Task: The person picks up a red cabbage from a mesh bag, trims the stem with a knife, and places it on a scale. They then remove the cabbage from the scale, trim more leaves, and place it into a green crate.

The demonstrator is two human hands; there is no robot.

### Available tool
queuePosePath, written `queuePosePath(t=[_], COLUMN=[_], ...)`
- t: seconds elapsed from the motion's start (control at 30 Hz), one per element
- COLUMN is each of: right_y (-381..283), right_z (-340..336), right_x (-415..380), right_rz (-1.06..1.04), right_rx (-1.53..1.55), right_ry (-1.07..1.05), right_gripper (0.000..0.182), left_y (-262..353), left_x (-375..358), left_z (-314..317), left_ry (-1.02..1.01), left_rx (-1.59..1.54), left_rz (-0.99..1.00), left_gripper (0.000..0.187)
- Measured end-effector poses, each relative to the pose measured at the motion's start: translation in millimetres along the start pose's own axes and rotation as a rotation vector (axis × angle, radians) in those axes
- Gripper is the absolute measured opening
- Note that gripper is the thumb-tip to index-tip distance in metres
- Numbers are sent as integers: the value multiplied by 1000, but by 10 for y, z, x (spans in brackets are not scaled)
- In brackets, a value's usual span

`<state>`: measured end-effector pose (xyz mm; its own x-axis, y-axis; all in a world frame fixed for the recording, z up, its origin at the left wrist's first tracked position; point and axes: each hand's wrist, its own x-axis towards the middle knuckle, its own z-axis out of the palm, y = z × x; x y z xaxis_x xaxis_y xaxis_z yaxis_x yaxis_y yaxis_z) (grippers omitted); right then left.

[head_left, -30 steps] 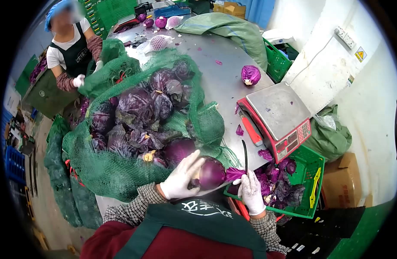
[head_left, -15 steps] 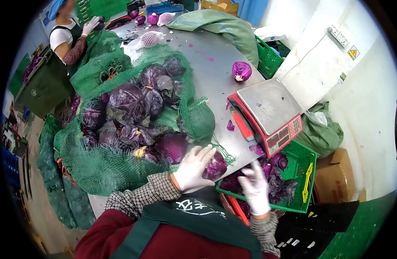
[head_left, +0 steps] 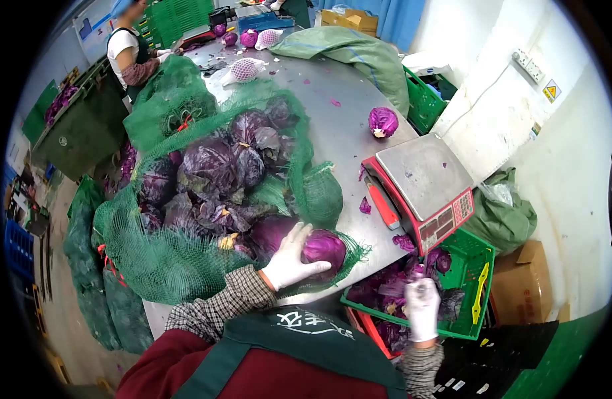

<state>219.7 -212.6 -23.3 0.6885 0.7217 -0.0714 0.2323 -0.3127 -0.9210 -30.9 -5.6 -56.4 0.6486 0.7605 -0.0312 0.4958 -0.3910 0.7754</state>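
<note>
Seemingly keeping the purple cabbage (head_left: 328,251) from rolling off the desk's (head_left: 346,146) near edge, with left hand (head_left: 294,263) grasping it; holding the right hand (head_left: 422,307) over the green crate (head_left: 471,266), with grip too blurred to tell.

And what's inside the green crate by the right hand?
The green crate holds a heap of purple cabbage leaves, and a yellow strip shows along one side. The right hand blocks part of the heap from view; what lies under the leaves cannot be seen.
</note>
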Motion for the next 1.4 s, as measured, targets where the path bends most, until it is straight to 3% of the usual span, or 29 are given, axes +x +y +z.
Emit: queuePosePath(t=[0.07,0.1,0.17,0.2,0.3,0.33,0.37,0.5,0.63,0.73,0.77,0.8,0.83,0.9,0.93,1.03,1.07,1.1,1.13,1.27,1.37,1.4], right_y=[270,326,50,-24,-98,-72,-13,-167,255,732,1111,1060,1010,1341,1125,105,54,60,234,356,362,334], right_z=[-268,-309,45,250,781,888,950,972,886,354,136,-157,-240,-418,-310,280,433,535,637,836,850,832], right_x=[16,21,29,20,38,45,71,91,102,-30,-39,-107,-173,49,33,-52,-77,-96,-106,-226,-208,-184], right_rz=[-18,-55,-96,-89,-77,-114,-239,-655,-370,-337,-186,57,95,-546,-321,18,50,83,-94,-255,-706,-745], right_rx=[-81,-53,37,52,134,132,53,-292,-284,-365,-178,-171,-86,-689,-437,184,201,219,78,0,-312,-353], right_ry=[46,78,-83,-175,-297,-293,-254,-184,-99,74,141,124,266,323,222,-92,-185,-280,-305,-280,-163,-163], right_gripper=[10,12,28,30,31,30,29,23,13,12,12,9,15,32,37,40,41,43,44,43,41,41], left_y=[36,141,154,201,232,201,143,340,48,-208,-202,-184,-171,-94,19,357,421,409,371,363,369,405], left_x=[7,-4,55,69,38,1,-9,-107,-17,-15,-10,-27,-45,-46,-38,-43,-65,-84,-113,-176,-173,-147], left_z=[13,-42,-25,-27,-172,-195,-196,21,124,-79,-140,-161,-147,-59,-36,22,10,6,-25,-75,155,218], left_ry=[-32,-106,-234,-291,-239,-311,-312,-157,-61,-27,-30,-41,-17,4,-58,-278,-334,-306,-277,-243,-96,-51], left_rx=[38,89,273,298,387,448,285,245,52,-690,-977,-992,-761,-297,77,287,375,388,402,266,212,206], left_rz=[11,143,583,643,505,441,441,222,199,-160,-259,-262,-192,-41,119,455,478,454,429,331,271,240], left_gripper=[100,99,104,111,118,118,117,120,108,104,104,104,104,104,104,106,107,107,107,113,121,117])
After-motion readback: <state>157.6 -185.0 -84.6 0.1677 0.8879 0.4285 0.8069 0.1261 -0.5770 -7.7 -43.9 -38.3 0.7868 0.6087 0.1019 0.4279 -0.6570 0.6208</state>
